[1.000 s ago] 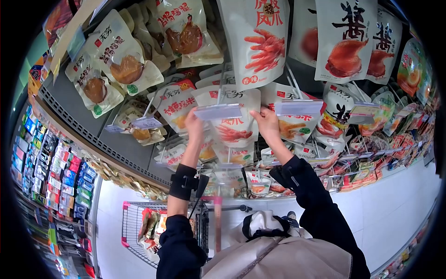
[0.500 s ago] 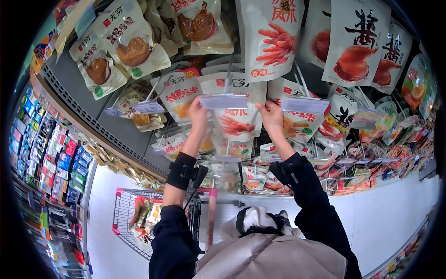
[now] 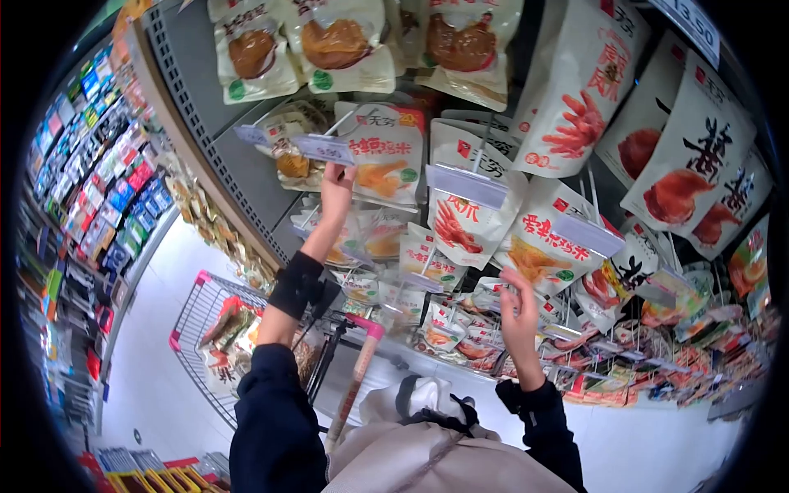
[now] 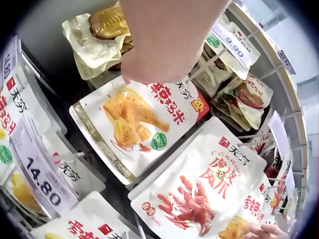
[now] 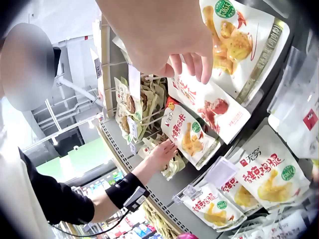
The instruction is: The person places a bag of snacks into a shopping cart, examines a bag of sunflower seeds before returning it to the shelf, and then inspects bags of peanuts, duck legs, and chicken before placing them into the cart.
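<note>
My left hand [image 3: 335, 197] is raised to a white snack bag [image 3: 382, 168] with a golden chicken picture, its fingertips right at the bag's left edge and a price tag [image 3: 323, 149]. In the left wrist view this hand covers the top of that bag [image 4: 134, 119]. Seen from the right wrist, its fingers reach fairly straight toward the bag's side. My right hand [image 3: 520, 320] hovers with loosely bent fingers and nothing in it, below a white bag of chicken feet [image 3: 460, 226] and a chicken bag [image 3: 546, 238].
Hooks with price tags jut out from the shelf. Larger bags [image 3: 337, 45] hang above, and a big chicken feet bag [image 3: 575, 115] hangs to the right. A shopping cart [image 3: 187, 316] holding several bags stands at lower left, beside the shelf edge [image 3: 205, 156].
Both hands have parted from the chicken feet bag's sides. The left hand has shifted left to the chicken bag; the right has dropped lower. The head view has turned left.
</note>
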`<state>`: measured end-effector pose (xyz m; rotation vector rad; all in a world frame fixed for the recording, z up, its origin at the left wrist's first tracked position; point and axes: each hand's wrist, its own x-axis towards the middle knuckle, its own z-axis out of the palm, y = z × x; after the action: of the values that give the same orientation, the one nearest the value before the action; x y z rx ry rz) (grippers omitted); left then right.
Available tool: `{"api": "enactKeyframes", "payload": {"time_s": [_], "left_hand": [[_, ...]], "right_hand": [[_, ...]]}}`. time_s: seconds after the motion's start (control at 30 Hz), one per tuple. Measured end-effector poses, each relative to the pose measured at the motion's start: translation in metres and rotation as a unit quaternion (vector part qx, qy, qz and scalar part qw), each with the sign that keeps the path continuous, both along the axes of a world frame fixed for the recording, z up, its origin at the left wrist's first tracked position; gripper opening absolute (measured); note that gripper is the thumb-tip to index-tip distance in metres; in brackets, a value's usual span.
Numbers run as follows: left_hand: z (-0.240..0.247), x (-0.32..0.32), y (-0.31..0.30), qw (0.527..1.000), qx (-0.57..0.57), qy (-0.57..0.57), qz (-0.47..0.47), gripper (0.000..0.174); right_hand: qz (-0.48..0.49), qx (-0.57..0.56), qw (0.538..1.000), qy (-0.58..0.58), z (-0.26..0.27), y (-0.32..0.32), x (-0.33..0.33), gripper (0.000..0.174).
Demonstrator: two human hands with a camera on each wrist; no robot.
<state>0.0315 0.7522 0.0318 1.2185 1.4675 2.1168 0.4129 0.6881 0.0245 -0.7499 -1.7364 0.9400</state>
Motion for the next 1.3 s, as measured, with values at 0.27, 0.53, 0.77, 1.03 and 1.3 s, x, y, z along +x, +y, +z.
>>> {"api": "enactKeyframes", "payload": {"time_s": [0.27,0.53,0.77,1.03,1.3], "left_hand": [[-0.014,-0.018,0.021,0.989,-0.068,0.099,0.085,0.046],[-0.029,-0.036,0.041,0.996,-0.041,0.065,0.036,0.055],[-0.042,-0.031,0.044,0.999,-0.041,0.012,0.032,0.061],[-0.021,0.000,0.002,0.988,-0.118,-0.092,-0.028,0.027],[-0.030,-0.006,0.000,0.984,-0.096,-0.109,-0.102,0.025]], "right_hand": [[0.054,-0.022,0.997,-0.042,-0.021,-0.021,-0.005,0.026],[0.033,-0.040,0.998,-0.038,-0.025,-0.019,0.003,0.028],[0.012,-0.085,0.996,0.003,-0.030,-0.022,0.011,0.032],[0.007,-0.088,0.996,0.001,-0.037,-0.022,0.017,0.031],[0.011,-0.095,0.995,0.001,-0.042,-0.026,0.016,0.029]]}}
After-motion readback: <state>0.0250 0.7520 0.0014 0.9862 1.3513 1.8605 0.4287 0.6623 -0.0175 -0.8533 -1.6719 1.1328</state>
